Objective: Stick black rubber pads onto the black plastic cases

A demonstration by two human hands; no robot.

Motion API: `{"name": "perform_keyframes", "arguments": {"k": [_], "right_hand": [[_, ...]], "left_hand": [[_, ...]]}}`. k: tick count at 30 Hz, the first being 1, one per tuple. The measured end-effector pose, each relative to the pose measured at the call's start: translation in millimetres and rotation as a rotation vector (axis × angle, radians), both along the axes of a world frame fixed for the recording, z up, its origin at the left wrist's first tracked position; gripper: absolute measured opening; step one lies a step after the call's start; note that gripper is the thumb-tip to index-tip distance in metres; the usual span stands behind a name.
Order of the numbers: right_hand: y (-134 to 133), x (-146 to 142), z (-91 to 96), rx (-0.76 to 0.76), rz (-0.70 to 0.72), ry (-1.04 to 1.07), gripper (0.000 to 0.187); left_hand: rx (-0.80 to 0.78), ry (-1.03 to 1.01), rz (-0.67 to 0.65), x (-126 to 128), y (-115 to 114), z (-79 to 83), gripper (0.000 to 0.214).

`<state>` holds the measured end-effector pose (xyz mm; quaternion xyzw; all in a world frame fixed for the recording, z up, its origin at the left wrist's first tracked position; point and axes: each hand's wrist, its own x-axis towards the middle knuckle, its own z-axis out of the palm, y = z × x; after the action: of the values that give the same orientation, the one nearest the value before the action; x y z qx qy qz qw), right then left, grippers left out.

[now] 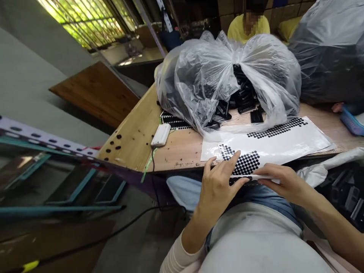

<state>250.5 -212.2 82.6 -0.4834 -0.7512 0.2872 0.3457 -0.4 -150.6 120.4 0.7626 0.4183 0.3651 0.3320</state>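
A white backing sheet of round black stickers lies across my lap and the table edge, with the dots in tight rows. My left hand presses its fingers on the sheet's near end, the thumb along a dark strip at its lower edge. My right hand pinches the white edge of the sheet from the right. A longer glossy sheet with more black dots lies flat on the table just beyond my hands, partly under the nearer sheet.
A knotted clear plastic bag of black plastic parts sits on the wooden table, beside a white power bank with a cable. A second bag and a blue tray lie right. A person in a yellow shirt sits beyond.
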Motion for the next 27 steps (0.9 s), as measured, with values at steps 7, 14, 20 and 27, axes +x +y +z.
{"name": "perform_keyframes", "arguments": {"k": [7, 14, 20, 27], "right_hand": [[-53.2, 29.5, 26.4, -0.051, -0.067, 0.033, 0.017], [-49.2, 72.5, 5.0, -0.188, -0.063, 0.357, 0.065], [22.1, 68.0, -60.3, -0.029, -0.077, -0.395, 0.074], [72.6, 52.5, -108.4, 0.023, -0.008, -0.756, 0.089]], "left_hand": [[0.043, 0.132, -0.343, -28.3, -10.8, 19.5, 0.032], [-0.028, 0.042, -0.623, -47.2, -10.0, 43.6, 0.016], [-0.133, -0.078, -0.820, -39.3, -9.8, 39.4, 0.012], [-0.097, -0.088, -0.702, -36.8, -1.2, 20.3, 0.015]]}}
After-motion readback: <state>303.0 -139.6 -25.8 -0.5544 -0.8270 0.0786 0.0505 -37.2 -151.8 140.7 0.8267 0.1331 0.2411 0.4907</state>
